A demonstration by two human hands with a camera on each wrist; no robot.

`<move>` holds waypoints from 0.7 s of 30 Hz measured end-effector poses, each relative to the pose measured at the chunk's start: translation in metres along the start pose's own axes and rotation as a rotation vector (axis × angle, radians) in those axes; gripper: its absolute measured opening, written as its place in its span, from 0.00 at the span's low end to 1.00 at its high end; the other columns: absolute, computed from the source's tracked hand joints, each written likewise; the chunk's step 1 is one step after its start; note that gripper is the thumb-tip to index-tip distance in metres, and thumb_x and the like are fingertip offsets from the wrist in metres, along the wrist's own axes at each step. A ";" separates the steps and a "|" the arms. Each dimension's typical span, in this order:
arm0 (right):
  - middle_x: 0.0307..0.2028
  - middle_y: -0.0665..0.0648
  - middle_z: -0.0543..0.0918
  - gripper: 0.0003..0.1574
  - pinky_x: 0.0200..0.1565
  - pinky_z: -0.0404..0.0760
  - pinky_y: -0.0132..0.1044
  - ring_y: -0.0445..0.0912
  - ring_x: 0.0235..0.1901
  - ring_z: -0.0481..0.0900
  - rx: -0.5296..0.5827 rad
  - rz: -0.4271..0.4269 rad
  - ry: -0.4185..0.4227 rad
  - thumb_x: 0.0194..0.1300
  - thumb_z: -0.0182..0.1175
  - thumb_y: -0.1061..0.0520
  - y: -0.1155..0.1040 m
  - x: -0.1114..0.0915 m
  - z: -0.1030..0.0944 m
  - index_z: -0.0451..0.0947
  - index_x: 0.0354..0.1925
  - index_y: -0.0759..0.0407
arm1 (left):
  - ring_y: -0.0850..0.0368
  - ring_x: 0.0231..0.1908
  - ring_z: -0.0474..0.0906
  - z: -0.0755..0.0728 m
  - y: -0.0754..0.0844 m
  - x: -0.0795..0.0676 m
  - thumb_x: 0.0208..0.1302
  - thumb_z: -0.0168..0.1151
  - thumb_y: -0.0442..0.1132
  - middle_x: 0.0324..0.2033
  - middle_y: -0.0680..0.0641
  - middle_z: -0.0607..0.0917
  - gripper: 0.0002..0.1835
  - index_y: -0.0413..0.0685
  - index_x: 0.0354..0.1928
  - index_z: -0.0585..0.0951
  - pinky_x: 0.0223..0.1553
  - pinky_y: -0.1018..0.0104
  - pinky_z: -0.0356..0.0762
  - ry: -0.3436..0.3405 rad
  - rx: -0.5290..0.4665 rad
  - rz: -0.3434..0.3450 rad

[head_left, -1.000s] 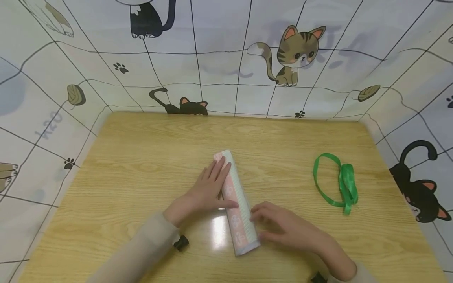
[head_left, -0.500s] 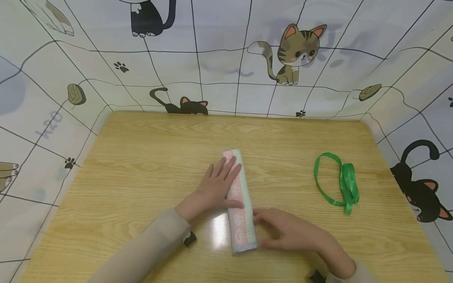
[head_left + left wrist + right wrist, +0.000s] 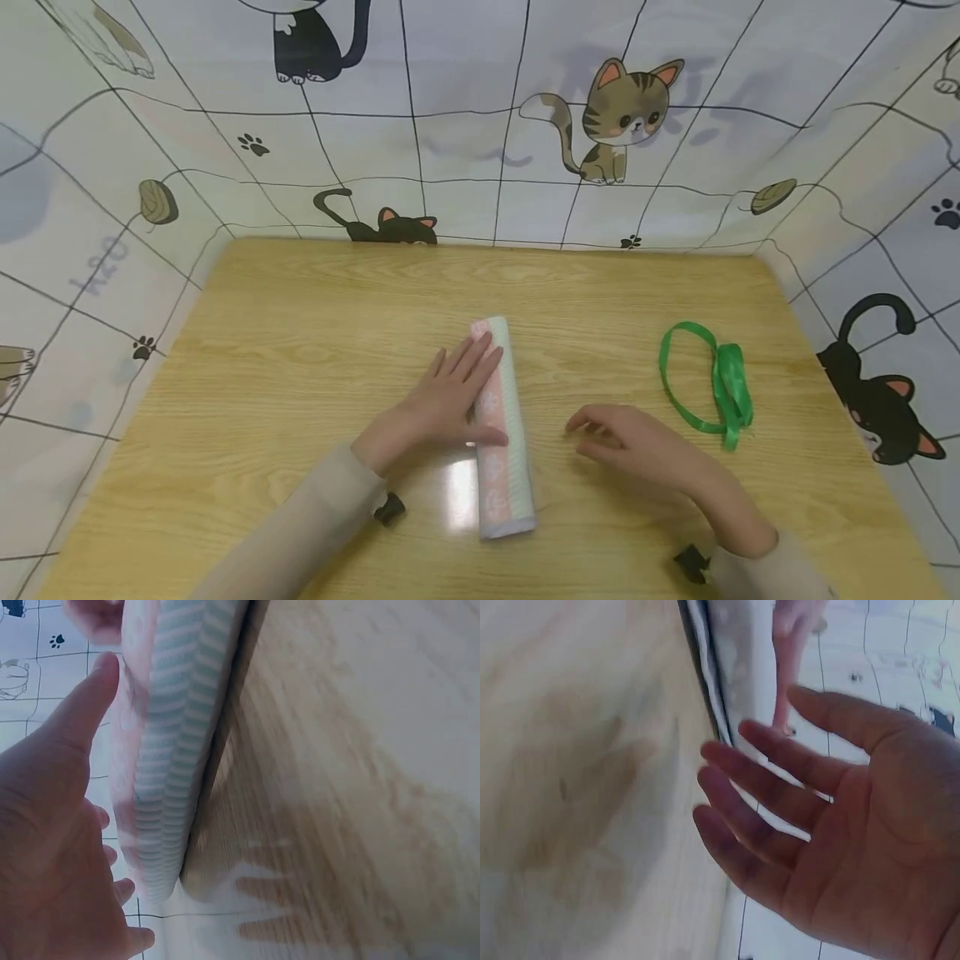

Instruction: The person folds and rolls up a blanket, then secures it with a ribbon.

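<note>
A folded cloth [image 3: 517,433], long, narrow and thick, lay on the counter [image 3: 337,325], its far end angled slightly left in the head view. The upper face showed a pink strip with pale figures beside a ridged, pale green-and-white band (a greyish-lilac border edged the near end). The left hand [image 3: 445,407] rested on the pink strip; the right hand [image 3: 639,443] was apart from the cloth's right side.

The left hand [image 3: 446,402] lies outstretched; the right hand [image 3: 639,443] hovers, loosely curved.
</note>
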State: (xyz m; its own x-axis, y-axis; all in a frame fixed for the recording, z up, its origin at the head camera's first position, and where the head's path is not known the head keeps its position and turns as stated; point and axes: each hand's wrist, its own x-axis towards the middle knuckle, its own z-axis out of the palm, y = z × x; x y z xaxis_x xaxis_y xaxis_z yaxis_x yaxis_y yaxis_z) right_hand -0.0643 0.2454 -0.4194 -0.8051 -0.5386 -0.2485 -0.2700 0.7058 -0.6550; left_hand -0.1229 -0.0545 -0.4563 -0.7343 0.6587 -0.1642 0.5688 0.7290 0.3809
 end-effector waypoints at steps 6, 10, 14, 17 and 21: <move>0.52 0.59 0.84 0.19 0.49 0.83 0.49 0.54 0.50 0.83 -0.040 0.158 0.161 0.74 0.56 0.50 0.024 -0.005 -0.031 0.78 0.55 0.59 | 0.44 0.80 0.32 0.002 0.007 -0.002 0.59 0.56 0.75 0.80 0.49 0.33 0.60 0.53 0.80 0.38 0.76 0.35 0.39 -0.015 0.016 0.028; 0.52 0.64 0.84 0.21 0.48 0.83 0.53 0.59 0.51 0.82 -0.038 0.229 0.227 0.75 0.55 0.50 0.042 -0.006 -0.047 0.77 0.56 0.62 | 0.45 0.80 0.31 0.006 0.012 0.002 0.60 0.54 0.76 0.80 0.49 0.32 0.60 0.54 0.80 0.37 0.76 0.36 0.39 -0.023 0.041 0.028; 0.54 0.69 0.81 0.24 0.49 0.81 0.55 0.63 0.52 0.80 -0.025 0.296 0.267 0.77 0.51 0.48 0.059 -0.008 -0.061 0.76 0.57 0.65 | 0.46 0.80 0.29 0.008 0.017 0.003 0.60 0.50 0.78 0.80 0.50 0.30 0.60 0.55 0.80 0.35 0.76 0.36 0.39 -0.041 0.069 0.028; 0.58 0.72 0.77 0.29 0.51 0.78 0.59 0.67 0.56 0.76 -0.019 0.361 0.258 0.78 0.47 0.45 0.068 -0.012 -0.071 0.72 0.61 0.66 | 0.46 0.80 0.29 0.008 0.021 0.001 0.60 0.49 0.78 0.80 0.50 0.30 0.60 0.55 0.80 0.35 0.76 0.37 0.37 -0.048 0.070 0.025; 0.58 0.73 0.77 0.31 0.50 0.78 0.60 0.69 0.57 0.75 -0.052 0.417 0.215 0.77 0.48 0.42 0.078 -0.017 -0.079 0.72 0.60 0.67 | 0.46 0.80 0.32 0.003 0.022 -0.003 0.59 0.51 0.78 0.80 0.50 0.33 0.59 0.55 0.80 0.38 0.77 0.38 0.36 -0.043 0.071 0.005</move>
State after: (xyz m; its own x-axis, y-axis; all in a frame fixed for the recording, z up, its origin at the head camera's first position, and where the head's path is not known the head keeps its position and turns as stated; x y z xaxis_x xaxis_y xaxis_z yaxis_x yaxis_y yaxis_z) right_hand -0.1136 0.3457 -0.4093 -0.9403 -0.1006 -0.3253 0.0778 0.8666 -0.4929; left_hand -0.1070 -0.0397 -0.4501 -0.7157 0.6685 -0.2021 0.5982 0.7362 0.3165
